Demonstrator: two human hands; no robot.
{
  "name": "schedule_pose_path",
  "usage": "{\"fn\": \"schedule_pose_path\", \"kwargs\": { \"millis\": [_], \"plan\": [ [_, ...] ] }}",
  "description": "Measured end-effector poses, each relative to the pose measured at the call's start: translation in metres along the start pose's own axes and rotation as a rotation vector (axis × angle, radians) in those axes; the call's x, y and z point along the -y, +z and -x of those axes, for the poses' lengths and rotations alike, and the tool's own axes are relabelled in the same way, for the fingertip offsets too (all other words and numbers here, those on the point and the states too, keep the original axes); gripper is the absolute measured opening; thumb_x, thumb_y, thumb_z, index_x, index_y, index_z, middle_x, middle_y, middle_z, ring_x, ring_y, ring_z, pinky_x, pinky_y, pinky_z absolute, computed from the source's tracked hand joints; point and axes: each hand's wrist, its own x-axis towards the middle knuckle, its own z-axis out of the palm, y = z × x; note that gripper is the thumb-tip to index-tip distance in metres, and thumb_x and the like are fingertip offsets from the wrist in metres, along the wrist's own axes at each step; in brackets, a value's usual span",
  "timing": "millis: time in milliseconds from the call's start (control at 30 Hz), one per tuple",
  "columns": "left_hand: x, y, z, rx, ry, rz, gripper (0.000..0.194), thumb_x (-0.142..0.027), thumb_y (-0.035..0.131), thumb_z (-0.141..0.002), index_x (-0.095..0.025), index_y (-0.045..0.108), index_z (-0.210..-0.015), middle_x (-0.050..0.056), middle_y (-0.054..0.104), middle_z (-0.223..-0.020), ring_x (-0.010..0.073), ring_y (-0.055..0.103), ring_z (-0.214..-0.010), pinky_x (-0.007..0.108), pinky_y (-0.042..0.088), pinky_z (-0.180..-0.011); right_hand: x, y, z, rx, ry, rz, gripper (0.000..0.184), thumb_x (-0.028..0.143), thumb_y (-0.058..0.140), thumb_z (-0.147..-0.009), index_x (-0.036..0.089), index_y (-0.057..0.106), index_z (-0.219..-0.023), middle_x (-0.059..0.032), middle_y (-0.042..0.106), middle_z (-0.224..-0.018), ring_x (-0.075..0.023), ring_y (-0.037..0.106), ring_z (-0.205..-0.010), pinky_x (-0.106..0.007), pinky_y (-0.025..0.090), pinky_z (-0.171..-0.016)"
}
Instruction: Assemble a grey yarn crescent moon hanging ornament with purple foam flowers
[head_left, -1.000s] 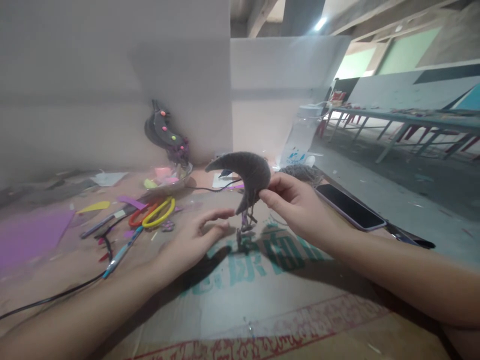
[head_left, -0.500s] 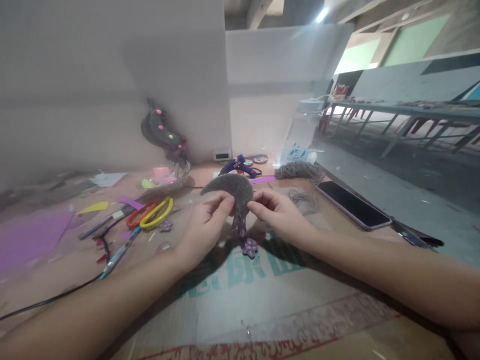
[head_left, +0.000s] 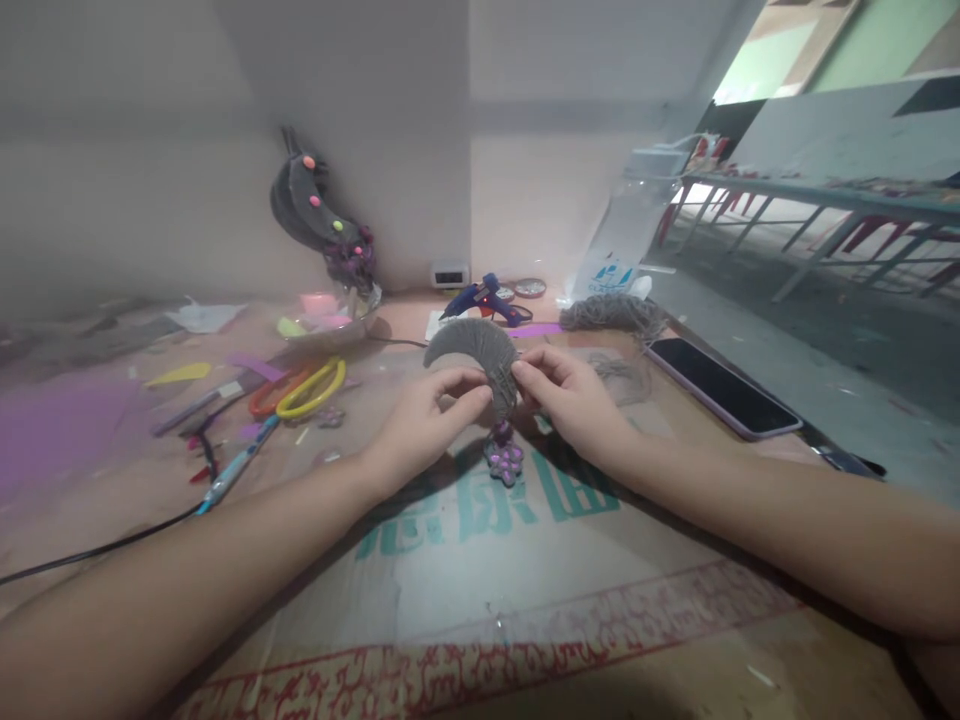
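Before me, above the table, is a grey yarn-wrapped crescent ornament with a purple-and-grey flower hanging from its lower end. My left hand has thumb and index finger closing at the crescent's inner curve. On the outer edge, the thumb and fingers of my right hand pinch the ornament. Part of its lower portion is hidden by my fingertips. Behind it lies a blue hot glue gun, and a bundle of grey yarn rests to the right of that.
A phone lies at right. Left are yellow-handled scissors, a blue pen-like tool with a black cord, and purple sheets. A decorated crescent stands at the back, near a clear dish and a plastic bag.
The view has tilted downward. The left fingers have slid lower along the crescent's inner curve, baring more of its wrapped face. The right hand keeps its pinch at the outer edge.
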Motion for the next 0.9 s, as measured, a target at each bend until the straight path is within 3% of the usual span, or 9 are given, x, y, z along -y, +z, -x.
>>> {"fn": "schedule_pose_path", "kwargs": {
  "millis": [233,633,900],
  "plan": [
    [0.0020,-0.0002,0.0007,-0.004,0.057,-0.087,0.023,-0.035,0.053,-0.091,-0.016,0.066,-0.093,0.003,0.070,-0.091,0.0180,0.063,-0.087,0.029,0.049,-0.082,-0.0031,0.0017,-0.0015,0.084,0.052,-0.054,0.020,0.039,0.058,-0.086,0.021,0.052,-0.088,0.0051,0.058,-0.062,-0.0110,0.052,-0.053,-0.026,0.044,-0.053],
    [0.0044,-0.0006,0.0009,-0.020,0.095,-0.120,0.027,-0.034,0.047,-0.094,-0.016,0.068,-0.094,0.002,0.070,-0.089,0.0171,0.062,-0.083,0.026,0.049,-0.077,-0.0099,0.0040,-0.0019,0.149,0.049,-0.142,0.018,0.037,0.057,-0.086,0.022,0.047,-0.091,0.0066,0.059,-0.062,-0.0109,0.055,-0.054,-0.025,0.045,-0.055],
    [0.0012,-0.0017,0.0003,-0.012,0.071,-0.129,0.026,-0.033,0.049,-0.094,-0.016,0.065,-0.081,0.000,0.066,-0.078,0.0154,0.059,-0.077,0.024,0.045,-0.073,-0.0088,0.0037,-0.0019,0.186,0.034,-0.078,0.015,0.034,0.056,-0.087,0.022,0.047,-0.090,0.0056,0.061,-0.061,-0.0122,0.058,-0.055,-0.026,0.045,-0.055]
  ]
}}
